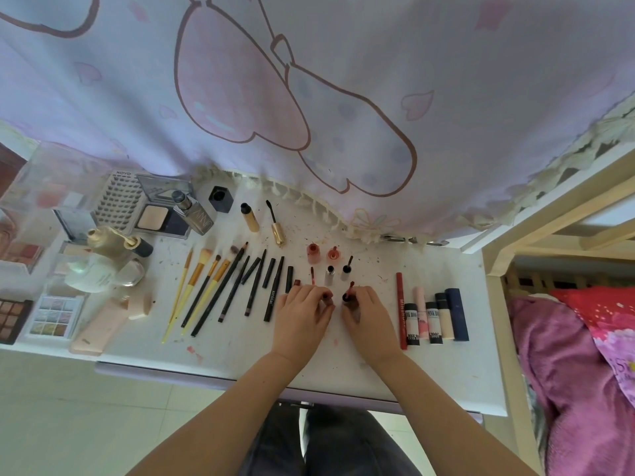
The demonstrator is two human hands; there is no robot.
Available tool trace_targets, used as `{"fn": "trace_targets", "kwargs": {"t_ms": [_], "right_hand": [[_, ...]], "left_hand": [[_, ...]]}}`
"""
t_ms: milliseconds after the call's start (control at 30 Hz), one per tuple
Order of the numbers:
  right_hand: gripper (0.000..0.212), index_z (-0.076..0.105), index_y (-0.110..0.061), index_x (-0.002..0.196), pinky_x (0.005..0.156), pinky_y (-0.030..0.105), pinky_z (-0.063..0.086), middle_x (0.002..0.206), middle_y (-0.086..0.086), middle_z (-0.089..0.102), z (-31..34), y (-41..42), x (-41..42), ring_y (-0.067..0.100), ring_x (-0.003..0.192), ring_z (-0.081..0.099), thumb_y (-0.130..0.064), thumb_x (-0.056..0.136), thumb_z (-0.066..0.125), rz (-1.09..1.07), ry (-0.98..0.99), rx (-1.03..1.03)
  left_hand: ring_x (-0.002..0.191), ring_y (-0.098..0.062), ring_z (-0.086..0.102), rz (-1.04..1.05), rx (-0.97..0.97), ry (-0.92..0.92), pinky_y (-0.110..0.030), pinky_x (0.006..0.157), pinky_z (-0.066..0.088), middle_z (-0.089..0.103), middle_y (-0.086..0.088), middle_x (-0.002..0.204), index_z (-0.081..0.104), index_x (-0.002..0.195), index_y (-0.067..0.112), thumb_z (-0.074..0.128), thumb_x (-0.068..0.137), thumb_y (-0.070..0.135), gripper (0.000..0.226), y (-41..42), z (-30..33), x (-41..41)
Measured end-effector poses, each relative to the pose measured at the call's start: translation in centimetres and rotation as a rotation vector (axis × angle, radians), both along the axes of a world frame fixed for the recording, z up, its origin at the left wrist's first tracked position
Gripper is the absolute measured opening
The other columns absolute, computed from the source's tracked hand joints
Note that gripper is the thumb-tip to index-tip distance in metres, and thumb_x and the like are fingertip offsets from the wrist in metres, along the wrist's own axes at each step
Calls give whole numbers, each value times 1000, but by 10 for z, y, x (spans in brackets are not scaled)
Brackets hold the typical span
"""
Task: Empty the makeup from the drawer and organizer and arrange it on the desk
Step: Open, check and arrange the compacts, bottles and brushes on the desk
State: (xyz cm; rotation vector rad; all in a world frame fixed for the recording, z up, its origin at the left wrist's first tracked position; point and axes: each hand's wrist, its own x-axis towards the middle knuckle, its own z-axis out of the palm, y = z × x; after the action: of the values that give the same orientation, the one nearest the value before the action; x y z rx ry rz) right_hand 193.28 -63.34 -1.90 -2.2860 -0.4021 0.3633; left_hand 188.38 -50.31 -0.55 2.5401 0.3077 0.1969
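Makeup lies in rows on the white desk [240, 355]. My left hand [302, 316] is closed around a small dark-topped lip gloss tube [326, 297] at the middle of the desk. Beside it, almost touching, my right hand [369, 317] grips a dark red lip gloss [346, 298] with its wand [351, 287] sticking up. Just behind the hands stand several small gloss bottles [313, 253] and open tubes [330, 273]. Brushes [202, 286] and black pencils [256, 283] fan out to the left. A red pencil [401, 314] and upright lipsticks [433, 319] line the right.
A clear organizer [37, 204], lash box [117, 201], compact [161, 216], bottles [113, 242] and eyeshadow palettes [55, 314] crowd the desk's left side. A gold mascara tube [250, 218] and its wand [276, 226] lie further back. A curtain [309, 97] hangs behind; a bed with a pink blanket [567, 355] is at the right.
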Motion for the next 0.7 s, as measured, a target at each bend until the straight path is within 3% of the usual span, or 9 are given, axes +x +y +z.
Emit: {"fn": "trace_targets", "kwargs": {"t_ms": [133,267,367,467,567,700], "right_hand": [[13,55,-14,104,72,1,37,91,-7,54,8,-3,-2,-2,77,49,-13,91,58,-88,51,41],[13,51,-19,104,67,3,39,88,-10,55,14,-14,-10,2,79,53,-17,92,57,-183,174,25],[19,49,-17,112,61,2,37,81,-15,49,14,-21,-15,-2,72,49,-22,94,54,-194,256,-59],[24,47,-17,117,59,3,35,80,-15,48,15,-25,-18,-3,69,48,-25,95,52,-181,284,-115],[27,46,-17,119,57,4,36,81,-13,51,18,-25,-20,-3,68,49,-25,95,53,-174,280,-125],[28,47,-15,120,55,6,37,84,-5,56,19,-21,-19,2,67,50,-22,94,54,-142,231,-157]], "left_hand": [[79,-17,60,-73,60,-21,-25,82,36,64,7,76,65,81,19,71,78,29,12,1,1,1],[71,-17,60,-198,165,21,-40,80,50,62,7,69,63,74,17,81,69,29,22,-2,5,2],[74,-18,59,-243,213,24,-46,86,51,62,7,74,65,79,19,64,78,34,16,-5,6,1],[85,-20,60,-267,259,155,-48,96,44,64,4,85,64,90,17,41,88,41,33,-9,10,4],[107,-19,52,-292,345,427,-43,111,20,63,1,104,59,108,16,34,97,43,37,-17,20,11],[116,-23,47,-297,433,585,-39,108,24,61,-5,114,59,112,13,32,99,42,42,-22,23,18]]}}
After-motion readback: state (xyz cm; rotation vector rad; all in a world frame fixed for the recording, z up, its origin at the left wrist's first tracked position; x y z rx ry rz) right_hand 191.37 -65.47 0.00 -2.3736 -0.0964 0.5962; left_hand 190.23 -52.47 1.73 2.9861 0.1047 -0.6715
